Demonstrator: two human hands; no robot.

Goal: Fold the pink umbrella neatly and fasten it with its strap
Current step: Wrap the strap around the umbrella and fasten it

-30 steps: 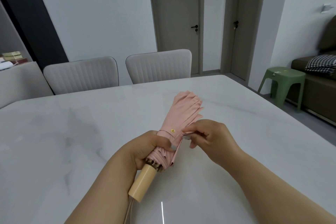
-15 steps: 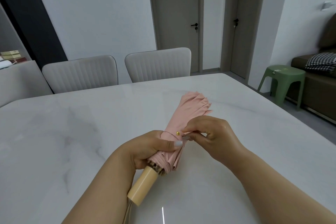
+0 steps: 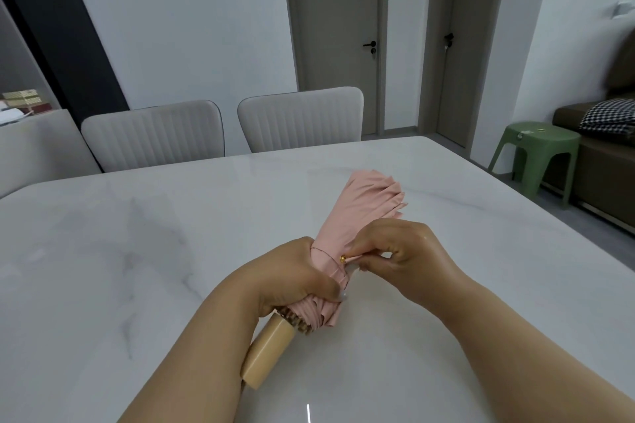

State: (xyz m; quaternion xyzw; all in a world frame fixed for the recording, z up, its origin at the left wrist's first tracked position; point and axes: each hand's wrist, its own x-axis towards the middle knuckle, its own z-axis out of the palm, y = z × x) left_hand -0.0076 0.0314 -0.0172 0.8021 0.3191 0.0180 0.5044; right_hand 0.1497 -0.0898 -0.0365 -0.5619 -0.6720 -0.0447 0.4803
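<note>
The umbrella (image 3: 357, 213) is already gathered into a tight roll, its pleats bunched and lying fairly even, so the folding looks largely done; what is left, as I judge it, is the fastening. The strap (image 3: 350, 259) appears wrapped around the roll, and its gold snap (image 3: 343, 258) shows just at the fingertips of the right hand, but I cannot tell whether the snap is pressed home yet. The left hand (image 3: 295, 280) is curled around the lower part of the roll, thumb over the fabric, gripping it just above the wooden handle (image 3: 269, 352), which sticks out below the wrist toward the person. The right hand (image 3: 395, 254) sits just beside the left, on the far side of the roll, with thumb and fingers drawn together in a pinch on the strap end by the snap; the other fingers are curled in. The umbrella is held between both hands, slanting away from them up and to the right over the table (image 3: 137, 268); whether its far tip rests on the table I cannot tell.
</note>
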